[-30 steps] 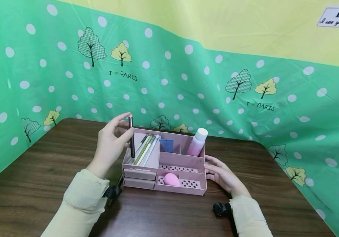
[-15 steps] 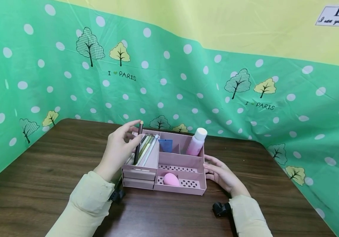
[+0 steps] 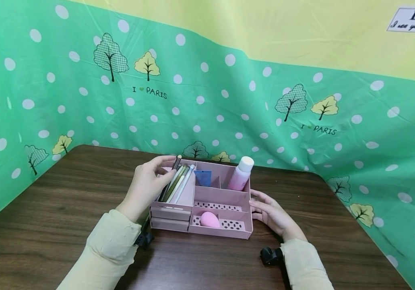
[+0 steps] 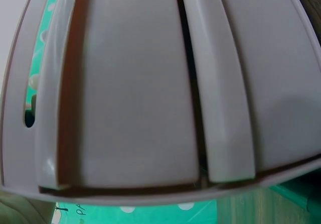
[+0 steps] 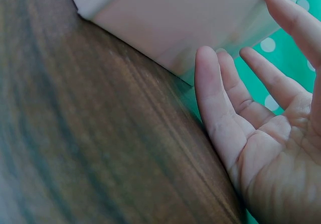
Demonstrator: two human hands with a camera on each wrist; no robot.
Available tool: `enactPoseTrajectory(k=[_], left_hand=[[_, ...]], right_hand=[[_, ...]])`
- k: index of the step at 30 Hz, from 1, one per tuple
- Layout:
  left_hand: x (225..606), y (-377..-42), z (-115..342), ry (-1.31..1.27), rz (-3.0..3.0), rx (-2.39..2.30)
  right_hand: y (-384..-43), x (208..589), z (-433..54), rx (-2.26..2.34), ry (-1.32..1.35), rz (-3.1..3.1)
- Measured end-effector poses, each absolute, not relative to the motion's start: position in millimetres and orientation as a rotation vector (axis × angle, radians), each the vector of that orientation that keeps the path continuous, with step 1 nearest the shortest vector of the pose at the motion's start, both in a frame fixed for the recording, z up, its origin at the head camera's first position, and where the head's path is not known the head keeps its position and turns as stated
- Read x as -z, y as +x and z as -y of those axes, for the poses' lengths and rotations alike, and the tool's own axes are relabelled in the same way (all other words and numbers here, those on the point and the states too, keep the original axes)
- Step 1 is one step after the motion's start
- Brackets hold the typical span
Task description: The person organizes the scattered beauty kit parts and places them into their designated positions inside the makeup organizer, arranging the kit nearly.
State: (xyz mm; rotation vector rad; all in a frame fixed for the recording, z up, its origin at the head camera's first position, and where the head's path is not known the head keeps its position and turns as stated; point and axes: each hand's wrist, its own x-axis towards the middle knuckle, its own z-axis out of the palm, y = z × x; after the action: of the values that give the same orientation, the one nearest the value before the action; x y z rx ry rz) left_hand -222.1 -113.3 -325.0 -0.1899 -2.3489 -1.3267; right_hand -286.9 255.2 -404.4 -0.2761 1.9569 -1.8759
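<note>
A pink desk organizer (image 3: 221, 196) stands on the wooden table. In the head view, my left hand (image 3: 145, 183) is at its left compartment, thumb and index finger around a dark pencil (image 3: 177, 162) that leans there with its pale tip up. Beside it lean several slim pens (image 3: 182, 183), white, olive and dark. My right hand (image 3: 274, 213) touches the organizer's right side with extended fingers; in the right wrist view that hand (image 5: 271, 138) has its palm showing and its fingers spread. The left wrist view shows the organizer's two drawer fronts (image 4: 135, 93) up close.
A pink bottle with a white cap (image 3: 242, 171) and a blue packet (image 3: 203, 177) stand in the rear compartments. A pink egg-shaped sponge (image 3: 210, 219) lies in the front tray. Behind the table (image 3: 84, 189) hangs a green polka-dot cloth (image 3: 207, 88).
My left hand has moved right and lowered the dark pencil from upright above the left compartment to a lean among the pens. My right hand has stayed at the organizer's side.
</note>
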Motion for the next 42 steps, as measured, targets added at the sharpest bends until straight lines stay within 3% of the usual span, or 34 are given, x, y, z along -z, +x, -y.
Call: enactPoseTrajectory(k=[42], left_hand=[[325.2,-219.1,115.9,-0.257,2.539,1.003]], right_hand=[[-288.1,406.6,-256.5,1.887,-0.295,-1.940]])
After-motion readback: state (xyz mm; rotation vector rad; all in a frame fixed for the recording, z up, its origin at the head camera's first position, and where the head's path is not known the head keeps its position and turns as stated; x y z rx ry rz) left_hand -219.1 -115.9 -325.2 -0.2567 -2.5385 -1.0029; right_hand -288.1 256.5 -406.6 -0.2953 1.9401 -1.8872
